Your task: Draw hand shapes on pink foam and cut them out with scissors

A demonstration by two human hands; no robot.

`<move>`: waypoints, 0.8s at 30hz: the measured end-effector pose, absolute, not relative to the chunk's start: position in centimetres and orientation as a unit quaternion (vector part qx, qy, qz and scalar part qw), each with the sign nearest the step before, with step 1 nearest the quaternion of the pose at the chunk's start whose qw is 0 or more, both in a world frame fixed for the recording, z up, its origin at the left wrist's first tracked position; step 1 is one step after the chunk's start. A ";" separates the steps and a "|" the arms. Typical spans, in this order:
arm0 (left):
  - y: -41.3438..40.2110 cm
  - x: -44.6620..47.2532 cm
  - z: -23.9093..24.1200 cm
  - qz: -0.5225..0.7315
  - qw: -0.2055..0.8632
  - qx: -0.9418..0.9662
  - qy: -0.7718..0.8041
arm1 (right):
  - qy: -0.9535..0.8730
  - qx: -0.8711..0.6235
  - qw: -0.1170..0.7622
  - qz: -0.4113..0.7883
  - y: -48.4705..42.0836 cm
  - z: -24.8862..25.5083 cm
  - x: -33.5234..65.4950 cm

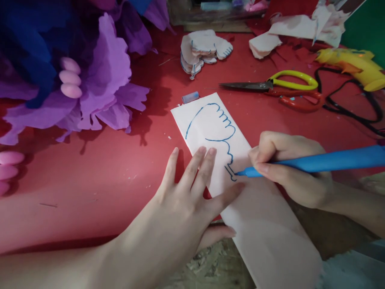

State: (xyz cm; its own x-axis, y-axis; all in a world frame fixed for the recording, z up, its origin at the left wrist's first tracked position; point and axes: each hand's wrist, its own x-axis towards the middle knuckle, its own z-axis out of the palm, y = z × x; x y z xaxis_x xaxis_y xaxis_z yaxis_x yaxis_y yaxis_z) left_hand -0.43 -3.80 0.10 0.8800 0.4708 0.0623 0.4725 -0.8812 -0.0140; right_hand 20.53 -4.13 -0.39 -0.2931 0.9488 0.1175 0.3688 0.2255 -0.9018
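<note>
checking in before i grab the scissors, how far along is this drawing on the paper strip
Done: the blue outline covers the strip's upper part. In hand: the right hand holds the blue marker, tip at the line's lower end, while the left hand presses the strip flat. Left: the outline isn't closed, the strip is uncut, and the scissors lie unused.

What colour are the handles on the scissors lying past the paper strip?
Yellow-green on the scissors, clearest in the head view; a red-handled pair lies just beneath.

Blue pen (315, 161) on flat white paper strip (216, 132)
</note>
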 end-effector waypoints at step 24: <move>-3.6 -0.2 0.1 -0.031 0.013 -0.970 -0.242 | -0.672 -0.488 0.402 0.384 -4.4 -0.2 20.7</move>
State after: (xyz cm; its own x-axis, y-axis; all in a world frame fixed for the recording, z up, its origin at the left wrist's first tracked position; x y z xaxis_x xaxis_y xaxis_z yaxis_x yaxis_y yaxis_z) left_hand -0.21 -3.64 0.15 0.8813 0.4680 0.0656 0.4695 -0.8829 -0.0094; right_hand 20.70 -4.38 -0.19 -0.1995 0.9658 0.1658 0.3469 0.2279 -0.9098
